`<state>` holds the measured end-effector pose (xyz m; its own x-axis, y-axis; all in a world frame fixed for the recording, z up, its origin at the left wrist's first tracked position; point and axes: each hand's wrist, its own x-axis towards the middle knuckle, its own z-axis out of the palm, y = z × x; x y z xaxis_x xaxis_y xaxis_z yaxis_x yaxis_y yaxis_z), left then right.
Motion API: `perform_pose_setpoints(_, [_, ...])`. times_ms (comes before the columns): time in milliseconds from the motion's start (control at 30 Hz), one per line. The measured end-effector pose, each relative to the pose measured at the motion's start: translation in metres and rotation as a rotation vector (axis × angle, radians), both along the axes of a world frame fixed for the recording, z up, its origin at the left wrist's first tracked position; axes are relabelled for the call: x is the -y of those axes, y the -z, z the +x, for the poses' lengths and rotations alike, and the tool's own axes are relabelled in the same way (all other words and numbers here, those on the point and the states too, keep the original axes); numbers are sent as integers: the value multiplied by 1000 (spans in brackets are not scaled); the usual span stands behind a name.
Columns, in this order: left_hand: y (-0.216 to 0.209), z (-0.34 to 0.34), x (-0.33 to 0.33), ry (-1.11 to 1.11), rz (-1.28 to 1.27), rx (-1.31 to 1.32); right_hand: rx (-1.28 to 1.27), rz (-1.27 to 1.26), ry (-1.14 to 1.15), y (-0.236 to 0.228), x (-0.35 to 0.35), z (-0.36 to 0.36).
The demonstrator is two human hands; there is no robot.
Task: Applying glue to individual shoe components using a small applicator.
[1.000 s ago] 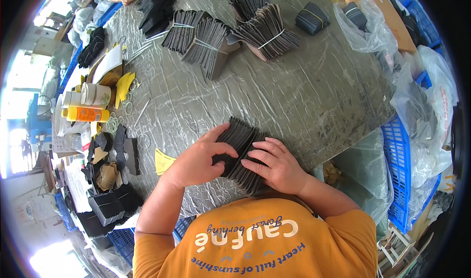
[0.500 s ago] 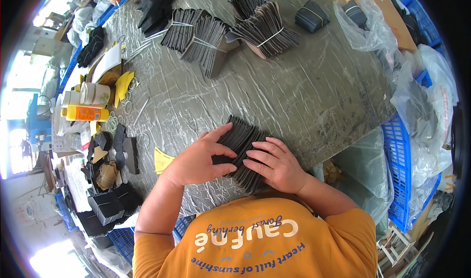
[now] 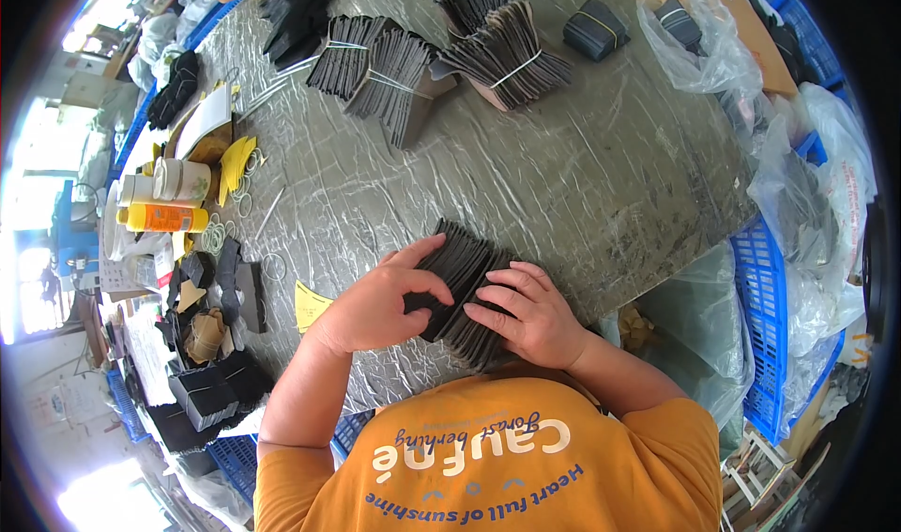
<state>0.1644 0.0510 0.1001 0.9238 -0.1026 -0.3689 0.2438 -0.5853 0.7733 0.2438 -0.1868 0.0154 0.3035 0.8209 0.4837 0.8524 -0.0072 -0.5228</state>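
A fanned stack of thin black flat pieces (image 3: 463,267) lies on the plastic-covered grey table (image 3: 582,185) just in front of me. My left hand (image 3: 380,302) presses on the stack's left side, fingers spread over the top pieces. From the right, my right hand (image 3: 527,314) rests on the same stack with its fingertips on the upper pieces. Both hands touch the stack, and its near end is hidden under them.
Tied bundles of black pieces (image 3: 375,63) (image 3: 502,49) lie at the table's far side. Bottles (image 3: 164,218), rubber bands and black scraps (image 3: 211,344) crowd the left edge. Clear plastic bags (image 3: 713,44) and a blue crate (image 3: 765,326) stand at the right.
Both hands stay on the stack; the fingers have shifted slightly over the top pieces.
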Motion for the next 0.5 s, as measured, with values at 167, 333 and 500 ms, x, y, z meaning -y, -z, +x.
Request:
perform_pose_setpoints(167, [1,-2,0,73,56,13,5,8,2,3,1,-2])
perform_pose_setpoints(333, [-4,1,5,50,64,-9,-5,7,-4,4,3,-1])
perform_pose_setpoints(500, [-3,1,4,57,64,-14,-8,6,-10,4,3,-1])
